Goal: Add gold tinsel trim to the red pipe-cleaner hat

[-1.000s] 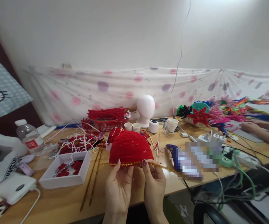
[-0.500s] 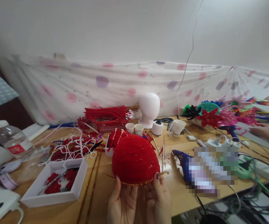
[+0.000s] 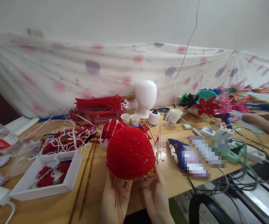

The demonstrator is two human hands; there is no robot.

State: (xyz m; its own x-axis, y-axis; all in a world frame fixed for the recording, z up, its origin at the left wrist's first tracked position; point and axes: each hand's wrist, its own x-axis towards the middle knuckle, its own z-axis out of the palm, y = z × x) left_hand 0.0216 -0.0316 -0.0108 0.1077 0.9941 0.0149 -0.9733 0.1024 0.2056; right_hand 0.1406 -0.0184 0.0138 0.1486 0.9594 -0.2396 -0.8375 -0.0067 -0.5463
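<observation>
Cupping red cap (image 3: pixel 129 152) by its gold-trimmed rim (image 3: pixel 129 179): left hand (image 3: pixel 117 196) and right hand (image 3: pixel 155 193), half curled, over the tabletop (image 3: pixel 97 193). White tray (image 3: pixel 46 191) left, partly pixelated blue tool (image 3: pixel 175 149) right. Cap partly hides small white box (image 3: pixel 103 142); paper cups (image 3: pixel 135 120), then white head form (image 3: pixel 146 96) behind.

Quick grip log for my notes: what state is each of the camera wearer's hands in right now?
Left hand: holding the red dome by its gold-edged rim, left side.
Right hand: holding the same dome's rim, right side.
</observation>
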